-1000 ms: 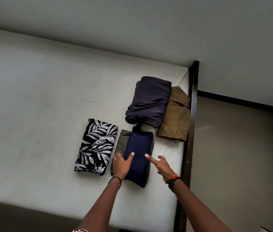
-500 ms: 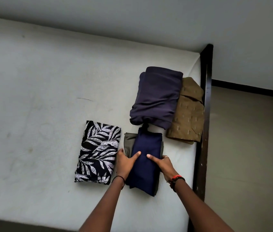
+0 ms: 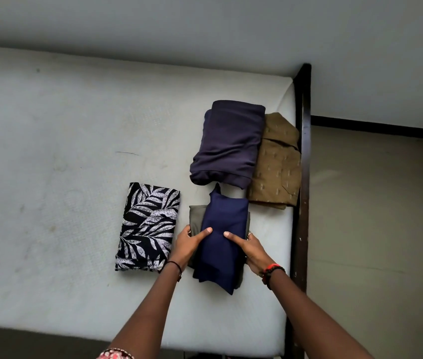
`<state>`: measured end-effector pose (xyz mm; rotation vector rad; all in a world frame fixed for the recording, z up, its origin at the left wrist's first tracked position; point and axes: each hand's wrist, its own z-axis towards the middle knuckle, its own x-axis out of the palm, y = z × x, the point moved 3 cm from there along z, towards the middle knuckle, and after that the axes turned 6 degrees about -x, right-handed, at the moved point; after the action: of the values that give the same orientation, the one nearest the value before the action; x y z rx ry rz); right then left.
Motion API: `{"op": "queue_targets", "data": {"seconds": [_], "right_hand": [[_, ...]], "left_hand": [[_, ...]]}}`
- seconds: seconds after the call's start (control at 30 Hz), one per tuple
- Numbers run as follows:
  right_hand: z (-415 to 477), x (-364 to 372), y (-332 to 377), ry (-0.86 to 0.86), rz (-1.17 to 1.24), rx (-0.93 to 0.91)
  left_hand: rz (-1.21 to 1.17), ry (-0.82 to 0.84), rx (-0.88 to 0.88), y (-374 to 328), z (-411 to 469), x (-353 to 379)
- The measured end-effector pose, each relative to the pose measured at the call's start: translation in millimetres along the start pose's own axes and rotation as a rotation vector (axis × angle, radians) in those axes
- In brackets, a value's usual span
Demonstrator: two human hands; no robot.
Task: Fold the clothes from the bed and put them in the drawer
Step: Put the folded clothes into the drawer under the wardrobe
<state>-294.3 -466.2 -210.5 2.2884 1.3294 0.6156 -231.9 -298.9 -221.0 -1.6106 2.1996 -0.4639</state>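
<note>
Blue and dark, the folded navy cloth (image 3: 224, 237) lies on an olive cloth (image 3: 196, 213) on the white bed (image 3: 62, 151). I see the left hand (image 3: 188, 246) and the right hand (image 3: 253, 248) grip this little pile from both sides, thumbs on top. From the pile, a leaf-print cloth (image 3: 148, 226) sits at 9 o'clock, a purple cloth (image 3: 228, 143) at 12 o'clock and a brown shirt (image 3: 275, 161) at 1 o'clock.

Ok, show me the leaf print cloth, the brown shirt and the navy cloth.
leaf print cloth (image 3: 150, 225): head view, middle of its folded top.
brown shirt (image 3: 277, 172): head view, middle of its exposed part.
navy cloth (image 3: 224, 217): head view, upper half.
</note>
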Motion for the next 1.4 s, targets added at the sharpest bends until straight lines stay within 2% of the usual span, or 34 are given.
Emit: {"op": "queue_targets", "data": {"seconds": [0.4, 0.8, 1.03, 1.4], "right_hand": [[-107.3, -70.9, 60.2, 0.025, -0.021, -0.083], [-244.5, -199.3, 124.1, -0.028, -0.033, -0.163], [-318.0, -259.2, 125.4, -0.071, 0.091, -0.216], [-398.7, -309.9, 95.2, -0.141, 0.223, -0.287]], "left_hand": [[0.008, -0.048, 0.175, -34.9, -116.7, 75.8], [0.048, 0.012, 0.375, -62.9, -270.0, 198.5], [0.165, 0.088, 0.422, -64.0, -324.4, 258.6], [0.328, 0.246, 0.504, -46.5, -373.7, 316.2]]}}
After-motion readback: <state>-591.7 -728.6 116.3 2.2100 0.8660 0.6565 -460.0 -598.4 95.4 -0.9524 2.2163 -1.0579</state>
